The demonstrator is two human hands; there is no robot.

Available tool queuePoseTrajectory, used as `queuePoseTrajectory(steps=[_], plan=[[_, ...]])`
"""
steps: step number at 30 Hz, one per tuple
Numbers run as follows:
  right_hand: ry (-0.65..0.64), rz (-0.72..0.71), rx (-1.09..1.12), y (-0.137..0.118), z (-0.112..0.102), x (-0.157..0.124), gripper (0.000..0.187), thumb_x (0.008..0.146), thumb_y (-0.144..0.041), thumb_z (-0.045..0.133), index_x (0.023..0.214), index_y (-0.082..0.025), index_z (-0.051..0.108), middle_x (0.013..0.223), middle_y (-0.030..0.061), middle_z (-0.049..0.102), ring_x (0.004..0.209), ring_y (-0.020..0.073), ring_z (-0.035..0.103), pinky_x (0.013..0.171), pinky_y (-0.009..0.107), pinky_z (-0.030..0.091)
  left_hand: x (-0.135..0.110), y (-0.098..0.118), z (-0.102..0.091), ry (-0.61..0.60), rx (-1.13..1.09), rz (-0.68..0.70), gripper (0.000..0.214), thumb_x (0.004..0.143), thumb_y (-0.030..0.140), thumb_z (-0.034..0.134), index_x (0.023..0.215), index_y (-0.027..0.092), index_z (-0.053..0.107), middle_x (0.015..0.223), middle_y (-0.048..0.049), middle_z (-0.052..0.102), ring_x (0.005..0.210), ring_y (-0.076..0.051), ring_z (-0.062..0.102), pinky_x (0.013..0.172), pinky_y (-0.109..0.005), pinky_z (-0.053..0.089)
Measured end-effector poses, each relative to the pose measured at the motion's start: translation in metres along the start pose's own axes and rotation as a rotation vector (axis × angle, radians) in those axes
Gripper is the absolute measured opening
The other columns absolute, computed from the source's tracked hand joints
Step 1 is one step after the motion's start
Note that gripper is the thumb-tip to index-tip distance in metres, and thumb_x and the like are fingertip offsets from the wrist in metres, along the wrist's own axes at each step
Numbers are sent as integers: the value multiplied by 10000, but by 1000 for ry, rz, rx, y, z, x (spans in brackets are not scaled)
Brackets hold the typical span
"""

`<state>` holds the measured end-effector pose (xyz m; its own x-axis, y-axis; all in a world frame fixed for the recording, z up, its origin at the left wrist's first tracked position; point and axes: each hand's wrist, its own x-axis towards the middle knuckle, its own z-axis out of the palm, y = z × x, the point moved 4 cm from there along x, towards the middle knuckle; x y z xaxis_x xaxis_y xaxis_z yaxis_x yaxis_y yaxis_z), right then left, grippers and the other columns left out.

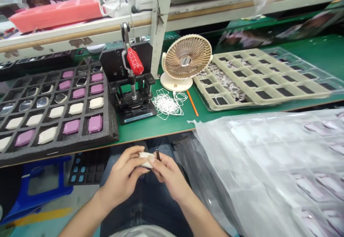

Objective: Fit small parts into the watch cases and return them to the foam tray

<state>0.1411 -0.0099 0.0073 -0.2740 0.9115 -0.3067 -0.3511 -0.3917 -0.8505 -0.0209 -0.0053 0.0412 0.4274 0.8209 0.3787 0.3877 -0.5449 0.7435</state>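
Note:
Above my lap, in front of the bench edge, a small white casing (145, 155) is held between both hands. My left hand (124, 174) is closed, its fingers and thumb pinching the casing's left side. From the right, the thumb of my right hand (170, 175) presses on the casing. A dark stick-like tool (158, 154) pokes up from the fingers of that hand; its lower part is hidden. The casing resembles the white casings (76, 108) lying in the black foam tray (114, 131), among purple casings (95, 123) and dark glassy pieces.
A black press with a red handle (135, 61) stands on the green bench (137, 132). Beside it are tangled white string (168, 104), a fan (185, 61) and an orange stick (192, 103). Pale divided trays (242, 102) sit at right, and plastic-covered trays (249, 151) lie nearer me.

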Motion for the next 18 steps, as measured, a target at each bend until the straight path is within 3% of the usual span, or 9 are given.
queuePoseTrajectory(steps=[5, 7, 11, 13, 14, 16, 18], plan=[[30, -139, -183, -26, -2, 15, 500, 953, -672, 639, 800, -201, 570, 600, -72, 394, 529, 89, 293, 514, 241, 253, 30, 4, -5, -25, 155, 137, 346, 1029, 96, 582, 1345, 232, 617, 1366, -126, 684, 1275, -233, 650, 1099, -425, 558], [105, -230, -401, -47, -6, 22, 506, 990, -662, 576, 793, -197, 607, 627, -39, 487, 566, 115, 397, 553, 253, 323, 45, 2, -4, 2, 154, 130, 339, 1044, 108, 546, 1356, 231, 593, 1339, -122, 695, 1263, -240, 653, 1093, -444, 559], [492, -564, -881, -128, -9, 38, 490, 1030, -575, 559, 754, -192, 691, 661, 13, 637, 636, 168, 568, 649, 295, 454, 76, -13, 5, 156, 275, 71, 373, 1042, 116, 526, 1400, 212, 565, 1308, -141, 672, 1239, -267, 646, 1080, -474, 554], [572, -859, -898, -174, 4, 47, 357, 1027, -515, 600, 1002, -204, 775, 912, 49, 765, 764, 196, 678, 754, 323, 543, 89, -24, 12, 205, 369, 29, 406, 1027, 103, 536, 1418, 204, 575, 1317, -160, 644, 1239, -293, 632, 1059, -501, 555], [524, -1011, -893, -192, 14, 53, 336, 1018, -486, 627, 1179, -224, 762, 1124, 67, 779, 899, 218, 722, 839, 346, 576, 95, -29, 15, 222, 398, 14, 405, 1017, 92, 545, 1403, 201, 596, 1307, -164, 640, 1233, -307, 629, 1049, -519, 554], [320, -1231, -939, -217, 36, 68, 434, 1009, -426, 654, 1415, -275, 658, 1458, 63, 666, 1207, 252, 700, 1017, 393, 578, 102, -39, 18, 252, 414, 1, 383, 995, 72, 566, 1345, 206, 643, 1262, -155, 658, 1208, -322, 637, 1036, -550, 548], [132, -1319, -1014, -226, 52, 83, 417, 1030, -351, 615, 1445, -304, 635, 1534, 26, 616, 1369, 241, 626, 1115, 397, 547, 106, -47, 19, 272, 400, -5, 371, 976, 71, 607, 1313, 216, 659, 1235, -138, 687, 1190, -323, 653, 1037, -553, 547]])
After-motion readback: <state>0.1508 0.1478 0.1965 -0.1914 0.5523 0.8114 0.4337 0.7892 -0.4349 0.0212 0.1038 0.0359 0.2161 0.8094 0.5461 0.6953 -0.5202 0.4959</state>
